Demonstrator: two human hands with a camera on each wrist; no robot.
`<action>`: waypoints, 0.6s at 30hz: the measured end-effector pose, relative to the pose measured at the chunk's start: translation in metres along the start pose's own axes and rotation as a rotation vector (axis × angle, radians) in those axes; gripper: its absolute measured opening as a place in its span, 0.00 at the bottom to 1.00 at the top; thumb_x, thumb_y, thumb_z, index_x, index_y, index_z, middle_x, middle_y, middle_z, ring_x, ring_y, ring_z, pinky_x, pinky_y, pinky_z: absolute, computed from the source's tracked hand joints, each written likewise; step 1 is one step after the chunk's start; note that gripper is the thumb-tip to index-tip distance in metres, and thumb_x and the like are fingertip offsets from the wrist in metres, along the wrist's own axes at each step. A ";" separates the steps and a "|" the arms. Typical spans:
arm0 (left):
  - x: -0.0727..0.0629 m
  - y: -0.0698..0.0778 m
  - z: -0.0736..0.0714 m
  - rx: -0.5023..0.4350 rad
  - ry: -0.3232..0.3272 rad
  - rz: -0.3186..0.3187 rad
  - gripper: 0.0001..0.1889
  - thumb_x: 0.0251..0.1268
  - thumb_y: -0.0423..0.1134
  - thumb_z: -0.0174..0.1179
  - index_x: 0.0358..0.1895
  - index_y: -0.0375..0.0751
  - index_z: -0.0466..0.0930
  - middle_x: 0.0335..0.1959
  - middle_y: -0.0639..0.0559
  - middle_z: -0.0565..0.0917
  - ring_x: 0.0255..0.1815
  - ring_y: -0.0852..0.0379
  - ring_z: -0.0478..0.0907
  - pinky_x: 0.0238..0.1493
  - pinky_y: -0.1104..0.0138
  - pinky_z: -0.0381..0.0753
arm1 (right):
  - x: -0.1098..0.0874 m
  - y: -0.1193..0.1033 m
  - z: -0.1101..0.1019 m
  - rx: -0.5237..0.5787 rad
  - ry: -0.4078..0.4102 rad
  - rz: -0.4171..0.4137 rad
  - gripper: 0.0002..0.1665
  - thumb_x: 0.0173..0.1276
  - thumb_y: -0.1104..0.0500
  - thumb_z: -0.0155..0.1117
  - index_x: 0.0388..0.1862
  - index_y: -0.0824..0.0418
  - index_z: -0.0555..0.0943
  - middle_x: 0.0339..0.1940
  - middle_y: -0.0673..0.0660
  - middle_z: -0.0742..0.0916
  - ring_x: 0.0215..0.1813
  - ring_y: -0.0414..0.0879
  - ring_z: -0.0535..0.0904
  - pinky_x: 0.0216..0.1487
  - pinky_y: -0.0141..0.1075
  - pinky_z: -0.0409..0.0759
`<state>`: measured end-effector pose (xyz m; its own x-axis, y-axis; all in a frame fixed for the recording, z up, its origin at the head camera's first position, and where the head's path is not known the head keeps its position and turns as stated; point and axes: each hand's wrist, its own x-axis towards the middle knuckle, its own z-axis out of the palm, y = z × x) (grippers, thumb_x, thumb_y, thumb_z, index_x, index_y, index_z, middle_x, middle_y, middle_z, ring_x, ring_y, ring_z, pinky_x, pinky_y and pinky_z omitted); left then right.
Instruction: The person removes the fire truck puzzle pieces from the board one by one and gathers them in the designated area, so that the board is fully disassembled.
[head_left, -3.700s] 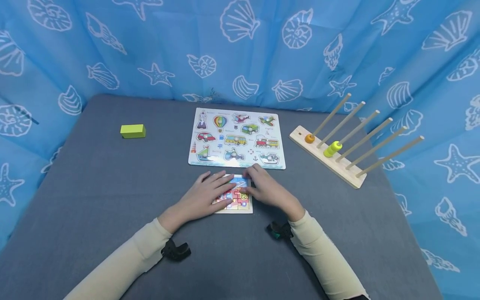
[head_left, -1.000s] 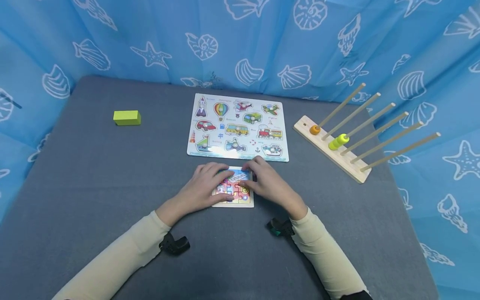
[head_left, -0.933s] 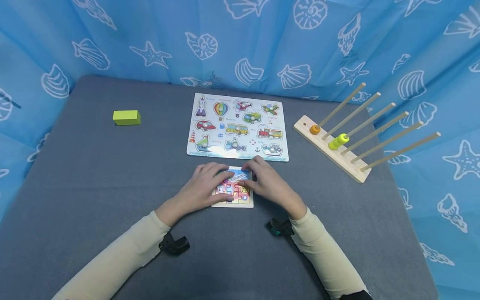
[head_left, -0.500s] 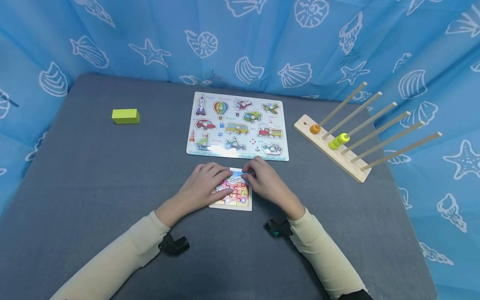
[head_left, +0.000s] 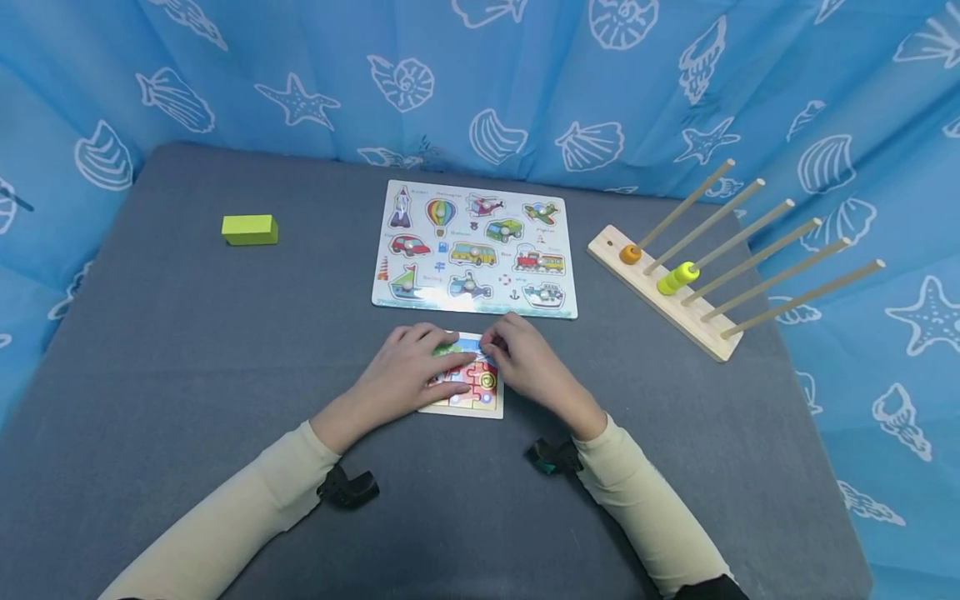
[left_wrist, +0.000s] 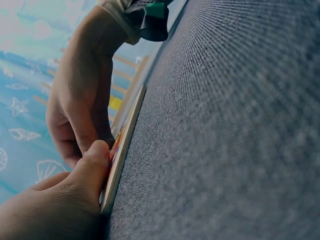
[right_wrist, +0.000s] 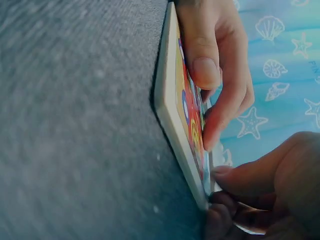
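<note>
Here we fit a piece: left hand (head_left: 405,375) pressing the small jigsaw (head_left: 468,390) flat, right hand (head_left: 528,362) pinching its top piece, which next needs careful alignment.

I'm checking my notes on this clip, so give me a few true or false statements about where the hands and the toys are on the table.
1. Both hands rest on the small jigsaw puzzle. True: the left hand and the right hand both touch it.
2. The green block lies between the hands. False: it lies apart, at the far left of the table.
3. The vehicle puzzle board lies beyond the small jigsaw puzzle. True.
4. The peg rack has beads on every rod. False: only an orange bead and yellow-green beads show, on two rods.
5. The left hand holds a loose piece in the air. False: it lies on the small jigsaw puzzle.
</note>
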<state>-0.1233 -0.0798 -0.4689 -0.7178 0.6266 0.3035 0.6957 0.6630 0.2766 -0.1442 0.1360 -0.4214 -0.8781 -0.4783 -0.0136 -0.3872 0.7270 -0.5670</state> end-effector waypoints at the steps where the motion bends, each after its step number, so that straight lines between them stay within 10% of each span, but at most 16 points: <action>1: 0.000 0.000 0.000 0.004 -0.002 -0.002 0.23 0.65 0.63 0.53 0.59 0.63 0.78 0.59 0.51 0.77 0.61 0.50 0.69 0.56 0.51 0.67 | -0.001 -0.001 0.000 -0.011 0.001 0.001 0.04 0.68 0.64 0.61 0.38 0.65 0.80 0.35 0.55 0.77 0.36 0.45 0.72 0.36 0.36 0.73; 18: 0.000 0.002 -0.001 0.030 -0.009 -0.015 0.24 0.64 0.63 0.53 0.59 0.60 0.79 0.59 0.50 0.77 0.60 0.49 0.70 0.56 0.51 0.68 | -0.003 -0.005 -0.004 -0.076 -0.014 0.001 0.11 0.65 0.62 0.65 0.45 0.66 0.80 0.40 0.57 0.78 0.37 0.46 0.72 0.37 0.38 0.73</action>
<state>-0.1222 -0.0789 -0.4679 -0.7288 0.6196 0.2914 0.6834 0.6845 0.2537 -0.1408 0.1358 -0.4152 -0.8748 -0.4838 -0.0261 -0.4068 0.7627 -0.5029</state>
